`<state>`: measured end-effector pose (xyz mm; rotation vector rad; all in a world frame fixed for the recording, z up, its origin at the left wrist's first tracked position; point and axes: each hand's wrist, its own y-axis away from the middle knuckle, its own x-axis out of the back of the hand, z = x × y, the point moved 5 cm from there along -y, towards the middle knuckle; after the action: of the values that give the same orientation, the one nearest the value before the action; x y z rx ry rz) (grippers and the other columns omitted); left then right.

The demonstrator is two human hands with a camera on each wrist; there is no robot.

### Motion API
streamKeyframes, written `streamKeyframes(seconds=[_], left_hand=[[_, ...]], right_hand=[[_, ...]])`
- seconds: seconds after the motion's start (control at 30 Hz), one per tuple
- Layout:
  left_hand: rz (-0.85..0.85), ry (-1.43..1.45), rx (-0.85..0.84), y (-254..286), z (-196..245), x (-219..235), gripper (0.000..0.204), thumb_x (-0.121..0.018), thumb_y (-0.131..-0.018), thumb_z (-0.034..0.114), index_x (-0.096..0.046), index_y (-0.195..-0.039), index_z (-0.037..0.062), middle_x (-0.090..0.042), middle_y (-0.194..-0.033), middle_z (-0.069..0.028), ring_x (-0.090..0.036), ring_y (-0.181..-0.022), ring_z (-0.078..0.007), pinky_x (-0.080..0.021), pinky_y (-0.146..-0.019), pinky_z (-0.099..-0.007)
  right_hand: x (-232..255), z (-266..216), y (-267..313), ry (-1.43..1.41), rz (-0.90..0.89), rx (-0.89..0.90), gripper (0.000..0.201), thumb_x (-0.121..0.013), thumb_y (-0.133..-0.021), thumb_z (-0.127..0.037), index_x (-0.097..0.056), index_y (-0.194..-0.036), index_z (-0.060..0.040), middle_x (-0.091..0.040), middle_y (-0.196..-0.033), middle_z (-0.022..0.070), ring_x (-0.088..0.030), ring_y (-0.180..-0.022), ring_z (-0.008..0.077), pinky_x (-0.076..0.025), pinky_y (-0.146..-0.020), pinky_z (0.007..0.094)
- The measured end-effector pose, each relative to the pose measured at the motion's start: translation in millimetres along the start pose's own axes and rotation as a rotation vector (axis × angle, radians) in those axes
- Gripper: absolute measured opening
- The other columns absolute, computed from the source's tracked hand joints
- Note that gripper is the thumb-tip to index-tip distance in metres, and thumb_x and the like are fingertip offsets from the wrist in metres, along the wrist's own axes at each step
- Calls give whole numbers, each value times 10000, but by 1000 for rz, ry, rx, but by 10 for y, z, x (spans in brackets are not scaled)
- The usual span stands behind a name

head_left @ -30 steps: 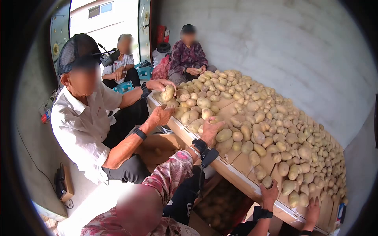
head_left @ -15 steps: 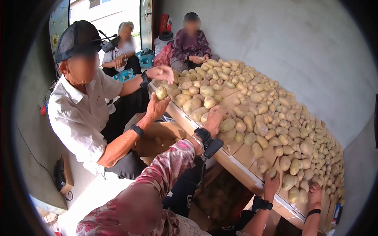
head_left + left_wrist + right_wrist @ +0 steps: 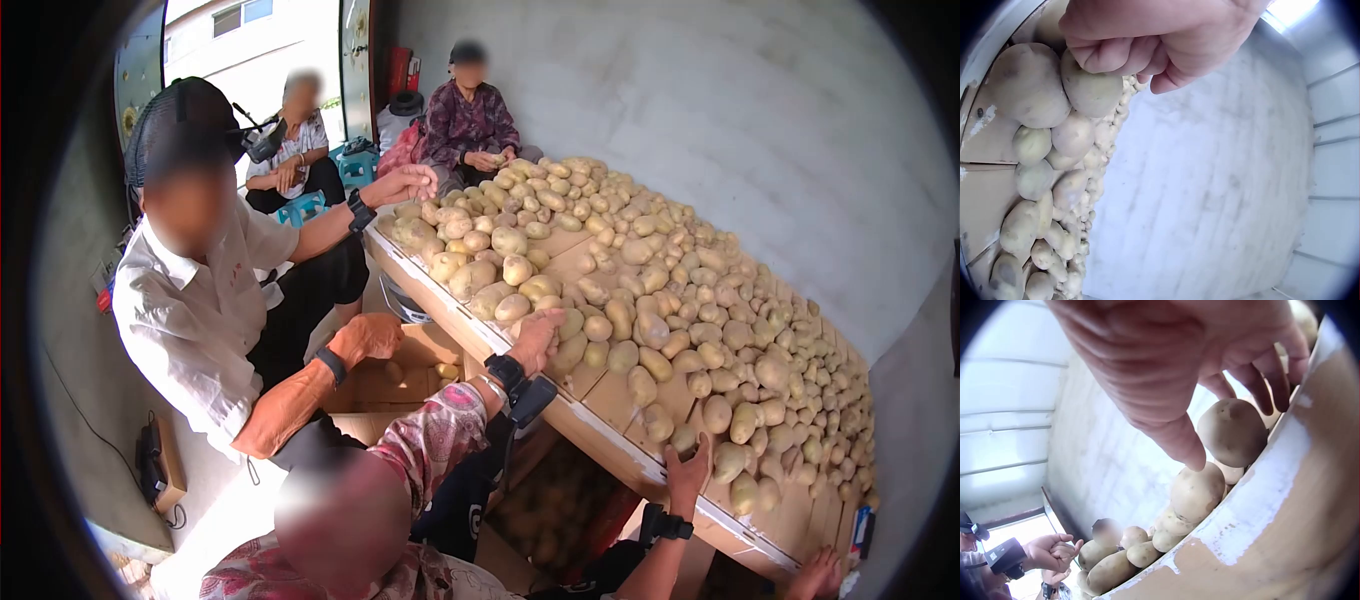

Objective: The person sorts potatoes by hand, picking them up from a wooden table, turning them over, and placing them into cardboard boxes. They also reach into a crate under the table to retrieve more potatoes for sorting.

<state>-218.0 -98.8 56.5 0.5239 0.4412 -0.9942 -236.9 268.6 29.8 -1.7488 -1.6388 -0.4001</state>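
Note:
My left hand (image 3: 537, 338), in a patterned pink sleeve, is at the near edge of the potato pile. In the left wrist view its fingers are curled close above a potato (image 3: 1090, 90), beside a larger potato (image 3: 1030, 84); nothing shows inside the curl. My right hand (image 3: 688, 470) is at the board's edge, thumb and fingers spread around a potato (image 3: 684, 438) lying there. The right wrist view shows the thumb beside this potato (image 3: 1233, 433) and the fingers behind it, not closed round it. Another potato (image 3: 1197, 490) sits just past the thumb tip.
A slanted cardboard-topped table (image 3: 610, 405) bears many potatoes against the wall. A person in a white shirt (image 3: 190, 320) sits at left over a cardboard box (image 3: 435, 350). Two people sit at the back. Another person's hand (image 3: 820, 575) is at lower right.
The white-shirted person's potato has left their hands; one hand has dropped over the box. My right-hand fingers have loosened from the potato. The other person's hand at right reached in, then drew back.

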Motion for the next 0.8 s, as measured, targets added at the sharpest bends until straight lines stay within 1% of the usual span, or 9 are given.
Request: streamKeyframes(seconds=[0.17,0.23,0.33,0.43,0.5,0.57,0.63,0.67,0.8], left_hand=[[28,67,81,370,-134,-5,83,-562,-851,93,-518,-894,148,-327,-535,80,-259,-390,-46,-175,-344,-203],[-46,101,108,645,-230,18,94,-560,-851,84,-515,-912,140,-311,-534,80,-251,-395,-51,-173,-350,-202],[-111,265,334,876,-677,289,76,-562,-855,70,-514,-873,127,-287,-523,85,-226,-402,-34,-168,-352,-195],[-95,249,482,920,-967,633,213,-546,-881,101,-443,-705,165,-266,-510,79,-221,-405,-41,-181,-373,-197],[-180,219,534,906,-946,624,87,-533,-891,103,-496,-818,133,-278,-539,79,-259,-454,-38,-214,-398,-190],[-165,-173,299,930,-753,419,52,-528,-885,83,-529,-935,99,-337,-559,71,-304,-477,-47,-266,-421,-196],[-437,-868,-437,882,-539,189,146,-536,-868,99,-526,-1009,63,-415,-548,17,-408,-473,-126,-372,-464,-253],[-452,-1240,-524,941,-455,136,191,-551,-838,75,-524,-1025,52,-448,-562,-50,-460,-495,-176,-401,-505,-305],[-583,-1284,-713,928,-587,127,170,-578,-792,18,-547,-957,49,-487,-574,-72,-491,-519,-178,-402,-521,-299]], right_hand=[[3,64,-24,-43,78,83,705,-686,-717,-200,-370,-1294,54,-445,-1271,271,-427,-1194,388,-326,-1022,410],[29,78,8,-41,106,86,688,-677,-733,-220,-378,-1285,61,-439,-1269,281,-417,-1191,405,-325,-1020,410],[51,132,67,-61,103,60,658,-658,-751,-226,-385,-1281,53,-473,-1239,283,-448,-1168,392,-347,-999,398],[-40,258,53,36,70,30,729,-671,-724,-242,-338,-1327,-2,-475,-1241,275,-466,-1146,404,-385,-970,412],[-16,178,59,17,61,-7,778,-705,-688,-235,-331,-1334,-14,-492,-1227,259,-496,-1109,406,-408,-948,419],[16,71,40,-13,63,-8,795,-723,-674,-240,-337,-1335,-26,-500,-1220,249,-490,-1119,399,-403,-956,414],[-13,66,-46,65,88,53,796,-733,-669,-239,-344,-1333,-34,-508,-1210,240,-481,-1133,387,-401,-958,405],[-33,86,-84,94,91,66,791,-736,-667,-236,-352,-1329,-37,-512,-1203,237,-477,-1139,382,-400,-958,403],[-85,59,-112,69,17,66,698,-727,-664,-195,-419,-1270,-39,-544,-1138,241,-514,-1074,389,-419,-923,417]])
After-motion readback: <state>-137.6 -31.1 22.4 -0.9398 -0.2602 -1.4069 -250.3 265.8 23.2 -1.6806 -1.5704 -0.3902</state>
